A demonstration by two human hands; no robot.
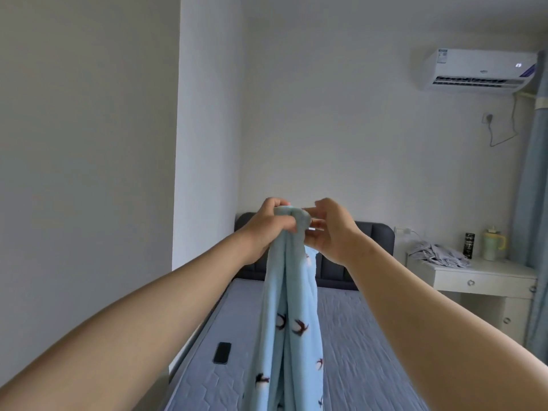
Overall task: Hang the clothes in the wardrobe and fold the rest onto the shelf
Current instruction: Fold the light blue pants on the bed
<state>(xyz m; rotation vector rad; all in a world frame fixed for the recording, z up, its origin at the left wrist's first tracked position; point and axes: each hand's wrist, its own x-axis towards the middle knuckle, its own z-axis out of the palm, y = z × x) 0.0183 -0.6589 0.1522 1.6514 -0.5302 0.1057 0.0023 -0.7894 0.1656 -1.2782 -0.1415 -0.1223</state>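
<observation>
garment (292,307): light blue with little dark birds, held up in the air over the bed. It's bunched at the top and hangs in long folds, and the bottom runs out of view.
left grip (267,226): clenched round the bunched top, taking the weight.
right grip (332,232): right beside it, and the fingertips look to be pinching the top edge. It's a bit blurry, so that's my read.
step: I'd guess it's sorting out which end is which before hanging or folding.
doing it well: keep the left clamped and walk the right along the top edge to a seam or corner. Then pull the two apart so it drops flat. Never loosen both at once, since soft cloth just slumps.
bed (370,351): bare quilted mattress right under the garment, handy for laying it out flat.
phone (222,353): on the bed, left of the hanging cloth and apart from it. Don't bury it.
worktop (486,274): white, off to the right, with a grey heap (439,253) that's probably next.
wardrobe: not in view.
</observation>
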